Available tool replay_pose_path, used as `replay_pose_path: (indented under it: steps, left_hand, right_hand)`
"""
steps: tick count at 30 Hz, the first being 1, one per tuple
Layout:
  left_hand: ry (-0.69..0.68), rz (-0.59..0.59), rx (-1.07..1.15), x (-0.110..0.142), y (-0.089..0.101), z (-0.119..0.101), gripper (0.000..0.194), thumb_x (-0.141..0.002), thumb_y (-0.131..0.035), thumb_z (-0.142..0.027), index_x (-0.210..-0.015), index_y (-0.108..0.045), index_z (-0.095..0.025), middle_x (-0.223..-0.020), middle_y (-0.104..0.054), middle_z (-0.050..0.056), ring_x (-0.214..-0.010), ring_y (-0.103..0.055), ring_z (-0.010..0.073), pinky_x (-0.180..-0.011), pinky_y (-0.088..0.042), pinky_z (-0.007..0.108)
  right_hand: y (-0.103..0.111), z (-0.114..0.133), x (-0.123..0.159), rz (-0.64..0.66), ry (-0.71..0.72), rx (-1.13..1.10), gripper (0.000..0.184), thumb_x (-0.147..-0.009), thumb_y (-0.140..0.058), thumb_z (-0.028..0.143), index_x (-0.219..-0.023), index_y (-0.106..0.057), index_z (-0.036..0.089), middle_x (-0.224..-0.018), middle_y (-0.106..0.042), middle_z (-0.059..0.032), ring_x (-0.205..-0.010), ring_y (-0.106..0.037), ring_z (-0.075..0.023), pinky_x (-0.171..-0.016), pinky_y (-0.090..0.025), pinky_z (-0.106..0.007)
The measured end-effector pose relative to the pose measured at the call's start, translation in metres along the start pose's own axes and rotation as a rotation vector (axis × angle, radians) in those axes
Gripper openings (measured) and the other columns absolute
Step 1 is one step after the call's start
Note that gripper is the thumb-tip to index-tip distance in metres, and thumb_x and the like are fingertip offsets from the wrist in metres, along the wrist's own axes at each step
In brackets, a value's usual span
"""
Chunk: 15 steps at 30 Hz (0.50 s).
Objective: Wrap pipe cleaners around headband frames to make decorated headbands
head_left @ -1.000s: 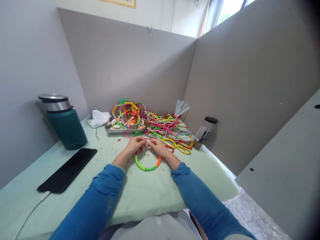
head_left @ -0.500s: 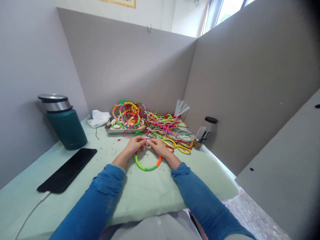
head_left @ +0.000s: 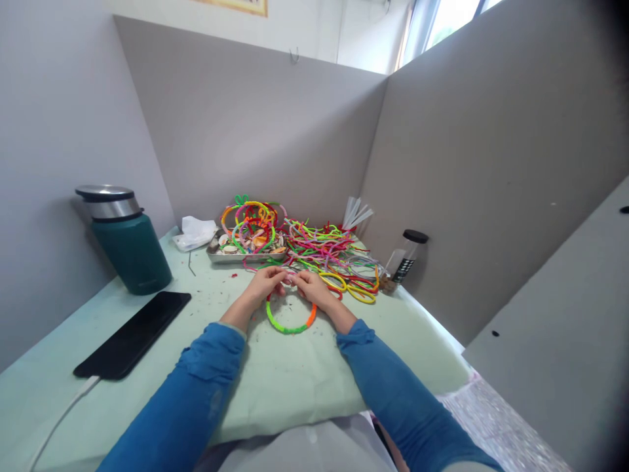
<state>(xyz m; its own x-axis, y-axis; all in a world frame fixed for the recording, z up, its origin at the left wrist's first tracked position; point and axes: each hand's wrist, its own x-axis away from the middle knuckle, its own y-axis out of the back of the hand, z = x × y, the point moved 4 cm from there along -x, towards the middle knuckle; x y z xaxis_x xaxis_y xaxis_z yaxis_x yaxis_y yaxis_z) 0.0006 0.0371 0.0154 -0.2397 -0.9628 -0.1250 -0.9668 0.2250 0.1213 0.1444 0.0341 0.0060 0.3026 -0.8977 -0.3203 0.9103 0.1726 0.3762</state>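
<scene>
Between my hands is a ring wrapped in fuzzy pipe cleaner (head_left: 289,329), green along its near side, orange at the right and red at the left. My left hand (head_left: 266,284) is closed on the far left part of the ring, fingertips pinched. My right hand (head_left: 312,288) pinches the far right part, its fingertips almost meeting the left ones. A short pink bit shows between the fingertips; the rest of the far side is hidden by my fingers. Just beyond lies a heap of loose, many-coloured pipe cleaners (head_left: 324,244).
A metal tray (head_left: 246,258) holds shells and several finished-looking rings. At the left stand a teal bottle (head_left: 128,252) and a black phone (head_left: 132,335) on a cable. White tissues (head_left: 195,231) lie behind. A black-lidded jar (head_left: 405,257) leans at the right by the partition (head_left: 472,164).
My fingertips have shifted slightly at the far side of the ring, and a little more pink shows between them. The ring's near edge has moved up slightly.
</scene>
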Motion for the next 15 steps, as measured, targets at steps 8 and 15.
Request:
replay_pose_path:
  steps: [8,15]
  left_hand:
    - [0.008,-0.01,-0.012,-0.0021,0.0016,0.0041,0.034,-0.065,-0.066,-0.043,-0.079,-0.061,-0.013,-0.07,-0.066,0.004,-0.041,-0.054,0.0092,-0.041,-0.039,0.021]
    - [0.004,-0.02,-0.02,-0.0044,0.003,0.0057,0.032,-0.064,-0.067,-0.039,-0.08,-0.059,-0.013,-0.059,-0.062,0.0,-0.04,-0.053,0.0099,-0.039,-0.038,0.02]
  right_hand:
    - [-0.0008,-0.0001,0.0002,0.012,0.0,0.02,0.034,-0.083,-0.05,0.046,-0.072,-0.058,0.015,-0.048,-0.044,0.0052,-0.045,-0.037,-0.0088,-0.043,-0.027,-0.02]
    - [-0.001,0.001,-0.0001,0.024,0.005,0.021,0.033,-0.083,-0.05,0.045,-0.071,-0.058,0.015,-0.047,-0.043,0.005,-0.045,-0.036,-0.0088,-0.044,-0.027,-0.02]
